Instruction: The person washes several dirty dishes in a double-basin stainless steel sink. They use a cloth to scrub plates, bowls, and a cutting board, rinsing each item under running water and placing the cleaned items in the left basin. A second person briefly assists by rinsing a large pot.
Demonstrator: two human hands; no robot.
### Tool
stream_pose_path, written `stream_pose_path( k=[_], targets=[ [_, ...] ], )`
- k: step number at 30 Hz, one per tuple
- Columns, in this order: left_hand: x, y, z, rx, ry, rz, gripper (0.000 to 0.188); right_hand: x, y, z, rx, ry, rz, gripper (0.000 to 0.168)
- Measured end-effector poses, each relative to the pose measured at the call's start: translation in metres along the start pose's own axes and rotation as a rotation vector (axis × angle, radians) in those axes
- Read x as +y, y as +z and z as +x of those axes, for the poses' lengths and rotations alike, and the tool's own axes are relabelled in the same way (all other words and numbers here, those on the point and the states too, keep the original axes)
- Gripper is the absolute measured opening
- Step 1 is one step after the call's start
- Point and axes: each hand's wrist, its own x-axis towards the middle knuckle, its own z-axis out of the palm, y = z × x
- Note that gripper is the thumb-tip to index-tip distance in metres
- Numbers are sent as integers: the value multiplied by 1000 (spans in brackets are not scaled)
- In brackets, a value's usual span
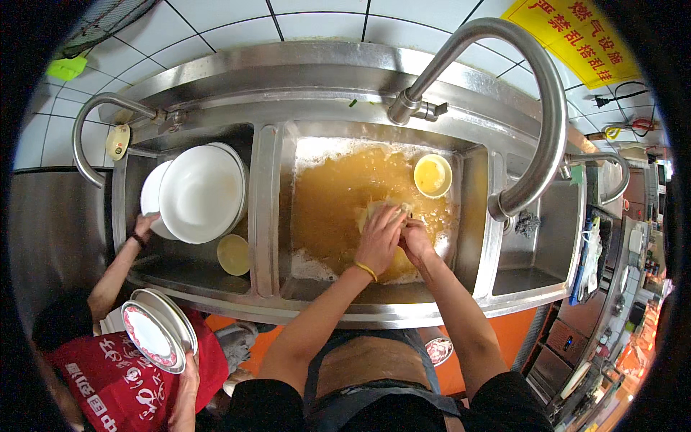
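Observation:
My left hand (379,237) presses a pale, wet cloth (369,214) low over the middle sink basin, its fingers laid across the cloth. Against it, my right hand (419,241) has curled fingers at the cloth's near right edge. What the right fingers hold is hidden by the two hands. Murky yellow-brown water (334,200) with white foam along its borders fills the stainless steel basin (475,156). Just beyond my hands, a small round bowl (433,176) with yellowish liquid inside sits in the water at the right.
Large white bowls (201,191) and a small yellowish bowl (233,255) occupy the left basin. A co-worker's hand (146,224) touches the bowls; the other hand (187,367) carries stacked plates (151,332). A tall curved faucet (556,108) arches over the right side. Steel wool (527,223) lies in the right basin.

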Motion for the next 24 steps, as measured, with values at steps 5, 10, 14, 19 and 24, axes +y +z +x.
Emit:
stream_pose_path(
  k=[5, 10, 14, 19, 24],
  targets=[
    [-94, 8, 34, -419, -626, -515, 35, -25, 30, -25, -74, 7, 6, 23],
    [-82, 15, -5, 115, -767, -841, 37, -22, 20, -5, -30, -48, 460, 21],
    [-36, 12, -23, 210, -387, -147, 37, -1, 46, 1, 109, -19, 533, 19],
    [-47, -30, -6, -62, -444, -280, 38, -22, 38, -8, 133, -123, 11, 28],
    [-61, -29, -3, -412, -592, -242, 42, -49, 67, -31, 77, -414, -335, 18]
  ],
)
